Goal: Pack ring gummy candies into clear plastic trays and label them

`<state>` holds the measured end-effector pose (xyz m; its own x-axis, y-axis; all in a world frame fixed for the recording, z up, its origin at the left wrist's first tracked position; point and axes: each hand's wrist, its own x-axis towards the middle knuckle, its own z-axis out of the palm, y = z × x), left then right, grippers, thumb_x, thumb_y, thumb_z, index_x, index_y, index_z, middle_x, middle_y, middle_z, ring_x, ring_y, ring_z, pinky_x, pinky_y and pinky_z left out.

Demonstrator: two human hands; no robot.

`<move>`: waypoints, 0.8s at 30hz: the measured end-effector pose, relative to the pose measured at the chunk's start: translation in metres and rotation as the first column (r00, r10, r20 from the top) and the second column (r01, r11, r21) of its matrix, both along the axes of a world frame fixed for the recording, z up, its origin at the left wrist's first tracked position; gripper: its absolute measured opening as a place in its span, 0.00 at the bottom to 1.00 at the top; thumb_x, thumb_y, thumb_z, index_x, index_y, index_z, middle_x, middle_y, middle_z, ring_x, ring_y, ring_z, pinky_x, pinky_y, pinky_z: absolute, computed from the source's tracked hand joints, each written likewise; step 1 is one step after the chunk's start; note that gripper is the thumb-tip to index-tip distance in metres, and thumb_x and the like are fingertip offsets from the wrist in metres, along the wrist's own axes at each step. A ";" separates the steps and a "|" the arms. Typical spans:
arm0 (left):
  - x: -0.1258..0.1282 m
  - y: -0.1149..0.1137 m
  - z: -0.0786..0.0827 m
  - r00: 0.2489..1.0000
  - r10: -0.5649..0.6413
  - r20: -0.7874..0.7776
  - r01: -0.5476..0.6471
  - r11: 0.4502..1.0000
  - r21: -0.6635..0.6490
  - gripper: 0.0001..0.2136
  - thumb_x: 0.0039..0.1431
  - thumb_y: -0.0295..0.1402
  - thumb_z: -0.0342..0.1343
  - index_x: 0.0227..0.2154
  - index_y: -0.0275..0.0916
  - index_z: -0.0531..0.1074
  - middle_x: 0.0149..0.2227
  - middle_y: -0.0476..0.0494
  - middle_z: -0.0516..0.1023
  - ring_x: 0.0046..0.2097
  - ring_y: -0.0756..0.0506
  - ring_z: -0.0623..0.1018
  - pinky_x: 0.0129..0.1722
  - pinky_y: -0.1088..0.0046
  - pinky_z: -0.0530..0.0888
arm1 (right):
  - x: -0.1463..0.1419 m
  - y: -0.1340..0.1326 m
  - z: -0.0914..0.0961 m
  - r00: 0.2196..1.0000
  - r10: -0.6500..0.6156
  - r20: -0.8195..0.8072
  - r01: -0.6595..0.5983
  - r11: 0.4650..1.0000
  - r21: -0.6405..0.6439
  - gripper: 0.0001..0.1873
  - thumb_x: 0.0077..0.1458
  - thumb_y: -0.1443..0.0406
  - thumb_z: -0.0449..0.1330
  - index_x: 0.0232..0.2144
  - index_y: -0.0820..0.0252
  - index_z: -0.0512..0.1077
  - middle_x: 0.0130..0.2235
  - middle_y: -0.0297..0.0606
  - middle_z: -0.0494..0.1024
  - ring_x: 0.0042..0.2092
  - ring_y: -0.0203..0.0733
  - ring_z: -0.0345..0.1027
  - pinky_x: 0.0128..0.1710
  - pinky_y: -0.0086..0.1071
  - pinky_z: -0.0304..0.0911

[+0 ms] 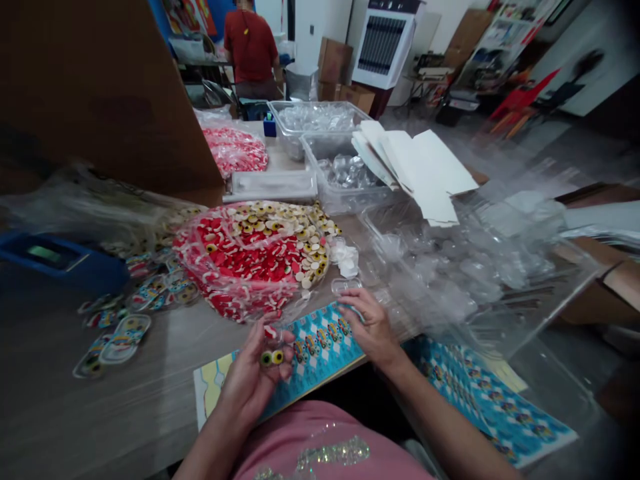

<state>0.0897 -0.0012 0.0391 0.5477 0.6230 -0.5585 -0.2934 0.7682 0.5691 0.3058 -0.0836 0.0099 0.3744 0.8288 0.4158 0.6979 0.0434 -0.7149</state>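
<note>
- Two eye discs (277,357) are cradled in the palm-up left grip (253,381), over the blue printed sheet (327,341); a red-and-white piece (271,332) is seen at its fingers.
- Because the palm is only loosely cupped, the discs could be tipped out by a turn of the wrist.
- Near the sheet's other end, the right grip (371,328) is held with fingers bent; whether anything is pinched cannot be told.
- The sheet could be nudged off the worktop (167,390), being laid along its front edge.
- Red pieces and more discs are heaped in a clear bag (225,299); a spill could be caused by snagged film.
- Clear plastic pieces (345,172) are contained in the near tub (350,201) and the far tub (287,139).
- White cards (425,163), perched by the near tub, could be knocked in.
</note>
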 end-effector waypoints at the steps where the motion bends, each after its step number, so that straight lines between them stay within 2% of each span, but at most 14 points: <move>1: -0.001 0.001 -0.001 1.000 -0.010 -0.011 0.010 1.000 0.018 0.19 0.61 0.37 0.55 0.53 0.43 0.61 0.31 0.45 0.75 0.25 0.48 0.73 0.17 0.79 0.66 | 0.010 -0.003 -0.004 0.999 -0.037 0.030 0.038 0.999 -0.021 0.10 0.59 0.67 0.56 0.38 0.56 0.77 0.41 0.41 0.76 0.44 0.44 0.71 0.45 0.40 0.68; 5: 0.001 0.003 -0.003 0.999 -0.032 -0.036 0.033 0.998 0.045 0.15 0.61 0.36 0.55 0.48 0.43 0.61 0.26 0.48 0.73 0.21 0.49 0.70 0.12 0.83 0.60 | 0.032 -0.001 -0.004 0.984 -0.085 0.158 0.097 0.993 -0.072 0.10 0.60 0.67 0.54 0.37 0.57 0.77 0.39 0.41 0.77 0.42 0.44 0.72 0.43 0.38 0.68; 9: 0.007 0.003 -0.002 1.000 -0.011 -0.006 0.011 0.999 0.040 0.14 0.58 0.37 0.57 0.45 0.43 0.62 0.25 0.50 0.72 0.20 0.50 0.70 0.11 0.83 0.59 | 0.039 0.038 0.007 0.948 -0.131 0.290 0.166 0.981 -0.102 0.13 0.58 0.68 0.53 0.42 0.59 0.76 0.43 0.44 0.77 0.44 0.46 0.71 0.46 0.39 0.66; 11: 0.007 0.002 -0.001 1.000 -0.006 0.022 0.005 1.000 0.028 0.15 0.57 0.38 0.59 0.44 0.43 0.63 0.26 0.50 0.72 0.20 0.50 0.70 0.11 0.82 0.60 | 0.046 0.064 0.006 0.913 -0.222 0.342 0.286 0.947 -0.148 0.16 0.57 0.66 0.54 0.46 0.59 0.75 0.44 0.45 0.78 0.43 0.46 0.72 0.44 0.37 0.66; 14: 0.001 0.001 -0.001 0.999 0.006 0.052 -0.006 1.000 0.001 0.18 0.55 0.39 0.60 0.47 0.43 0.64 0.27 0.49 0.73 0.21 0.48 0.72 0.12 0.80 0.63 | 0.058 0.092 0.001 0.862 -0.342 0.375 0.446 0.863 -0.236 0.18 0.56 0.63 0.55 0.47 0.59 0.75 0.37 0.43 0.80 0.36 0.45 0.73 0.37 0.35 0.64; 16: -0.007 0.001 -0.001 0.998 0.033 0.053 -0.033 0.999 -0.007 0.21 0.56 0.39 0.60 0.51 0.43 0.64 0.29 0.47 0.74 0.23 0.48 0.73 0.13 0.79 0.65 | 0.063 0.095 -0.004 0.850 -0.366 0.378 0.476 0.842 -0.255 0.18 0.55 0.64 0.54 0.46 0.60 0.75 0.33 0.42 0.80 0.34 0.45 0.72 0.35 0.34 0.63; 19: -0.020 0.002 -0.003 0.996 0.069 0.061 -0.069 0.998 -0.002 0.21 0.59 0.39 0.58 0.53 0.43 0.63 0.32 0.45 0.75 0.25 0.47 0.74 0.16 0.77 0.67 | 0.070 0.085 -0.012 0.836 -0.404 0.371 0.497 0.845 -0.197 0.21 0.56 0.65 0.50 0.48 0.63 0.74 0.36 0.46 0.80 0.35 0.46 0.72 0.37 0.35 0.63; 21: -0.024 0.002 -0.005 0.995 0.066 0.075 -0.066 0.998 -0.004 0.19 0.59 0.38 0.57 0.52 0.42 0.63 0.32 0.45 0.75 0.25 0.48 0.74 0.17 0.77 0.67 | 0.073 0.080 -0.016 0.840 -0.413 0.352 0.492 0.853 -0.173 0.22 0.57 0.61 0.50 0.49 0.65 0.73 0.37 0.47 0.80 0.35 0.45 0.72 0.37 0.35 0.63; 24: -0.022 0.001 -0.008 0.996 0.030 0.085 -0.029 1.000 -0.004 0.16 0.61 0.38 0.56 0.50 0.40 0.63 0.32 0.45 0.75 0.26 0.48 0.73 0.17 0.78 0.66 | 0.076 0.089 -0.020 0.872 -0.388 0.299 0.455 0.868 -0.200 0.26 0.55 0.56 0.54 0.50 0.65 0.72 0.35 0.44 0.80 0.32 0.43 0.71 0.35 0.34 0.63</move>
